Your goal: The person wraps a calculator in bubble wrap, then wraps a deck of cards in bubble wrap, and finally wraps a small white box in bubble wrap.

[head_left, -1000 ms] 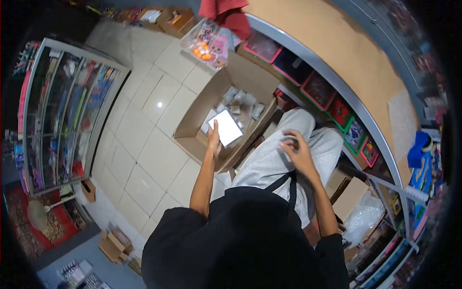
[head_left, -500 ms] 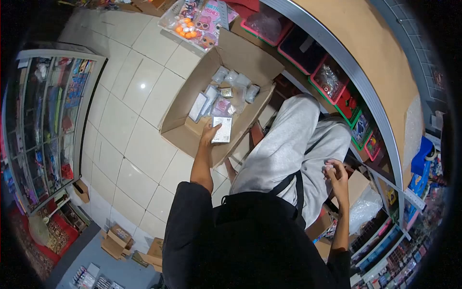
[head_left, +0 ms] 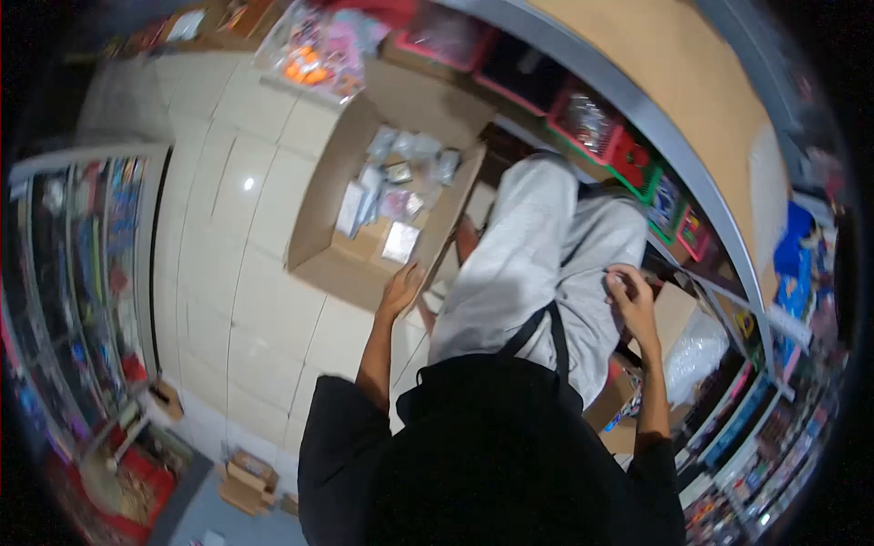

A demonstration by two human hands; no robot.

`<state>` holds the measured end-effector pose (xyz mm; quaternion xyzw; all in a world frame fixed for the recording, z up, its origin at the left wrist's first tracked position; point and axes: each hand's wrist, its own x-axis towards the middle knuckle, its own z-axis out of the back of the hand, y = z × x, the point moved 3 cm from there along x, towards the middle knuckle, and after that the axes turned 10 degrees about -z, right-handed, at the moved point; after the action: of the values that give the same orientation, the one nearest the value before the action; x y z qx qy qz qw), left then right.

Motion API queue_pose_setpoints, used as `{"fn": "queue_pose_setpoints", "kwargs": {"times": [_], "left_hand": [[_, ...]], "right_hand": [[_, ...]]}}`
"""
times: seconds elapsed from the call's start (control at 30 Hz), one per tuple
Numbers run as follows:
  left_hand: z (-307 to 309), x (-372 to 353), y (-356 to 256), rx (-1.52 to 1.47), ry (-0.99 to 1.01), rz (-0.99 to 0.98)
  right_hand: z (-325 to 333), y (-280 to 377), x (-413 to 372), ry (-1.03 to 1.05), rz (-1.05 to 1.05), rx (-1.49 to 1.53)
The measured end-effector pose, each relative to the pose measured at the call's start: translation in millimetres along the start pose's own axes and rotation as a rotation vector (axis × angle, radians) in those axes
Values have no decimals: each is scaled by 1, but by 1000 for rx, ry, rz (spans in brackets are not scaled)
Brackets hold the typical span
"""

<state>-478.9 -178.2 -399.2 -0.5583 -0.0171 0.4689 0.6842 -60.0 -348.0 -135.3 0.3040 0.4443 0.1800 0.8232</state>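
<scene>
My left hand (head_left: 399, 290) is at the near rim of a large open cardboard box (head_left: 325, 271), fingers stretched out and holding nothing that I can see; the view is blurred. Inside, a small white box (head_left: 401, 242) lies flat just beyond my fingers. Farther in are upright white packs (head_left: 350, 209), a pink packet (head_left: 395, 202), a small gold-and-dark box (head_left: 398, 172) and several clear bags (head_left: 426, 146). My right hand (head_left: 631, 293) rests by the grey trousers (head_left: 583, 264) over my thigh, its fingers loosely bent and apart, with nothing visible in them.
A clear container (head_left: 314, 68) with orange items stands beyond the cardboard box. Coloured baskets (head_left: 637, 166) line the shelf under a curved counter (head_left: 678, 100). On the left stands a glass display case (head_left: 86, 282). Bubble wrap (head_left: 694, 353) lies by my right forearm.
My left hand has let go of the white box, which now lies in the cardboard box, and has drawn back to the near rim. The whole view has shifted.
</scene>
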Motion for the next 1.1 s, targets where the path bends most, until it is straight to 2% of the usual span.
{"fn": "queue_pose_setpoints", "kwargs": {"times": [0.07, 0.13, 0.2, 0.27, 0.33, 0.37, 0.47, 0.6, 0.7, 0.73, 0.77, 0.8, 0.87, 0.9, 0.97, 1.0, 1.03, 1.1], "left_hand": [[-14, 7, 16, -56, 42, -53], [-5, 4, -10, -96, 17, -25], [2, 5, -34, -37, 17, -70], [0, 13, -33, 61, 109, -125], [4, 29, -52, 161, 98, -279], [9, 36, -72, 220, -56, -481], [29, 71, -148, 147, -301, -654], [50, 71, -329, 248, -526, -1135], [53, 53, -454, 220, -583, -1657], [53, 60, -479, 189, -556, -1804], [49, 60, -504, 239, -631, -1840], [45, 66, -527, 312, -581, -1806], [26, 45, -589, 438, -359, -1727], [15, 38, -615, 535, -268, -1710], [-16, 40, -647, 648, -102, -1702], [-33, 44, -656, 662, -22, -1712], [-48, 49, -664, 679, 53, -1714], [-83, 64, -673, 826, 163, -1662]], "right_hand": [[-4, 11, -4, -29, 15, -7], [-4, 18, -8, -50, 78, -52], [-1, 11, -8, -72, 168, -87], [-2, 8, -10, -80, 189, 15], [-4, -1, -8, -120, 203, 82], [-4, -3, -8, -135, 205, 109], [-1, 0, -14, -200, 262, 203], [4, -24, -5, -340, 367, 266], [20, -41, -23, -511, 317, 231], [28, -45, -33, -557, 293, 230], [36, -49, -46, -615, 303, 279], [42, -55, -59, -670, 236, 318], [53, -78, -80, -855, 165, 386], [57, -99, -86, -1013, 220, 390], [77, -117, -123, -1167, 40, 432], [85, -143, -133, -1333, 65, 261], [97, -152, -150, -1445, 51, 317], [121, -171, -174, -1690, -73, 9]]}}
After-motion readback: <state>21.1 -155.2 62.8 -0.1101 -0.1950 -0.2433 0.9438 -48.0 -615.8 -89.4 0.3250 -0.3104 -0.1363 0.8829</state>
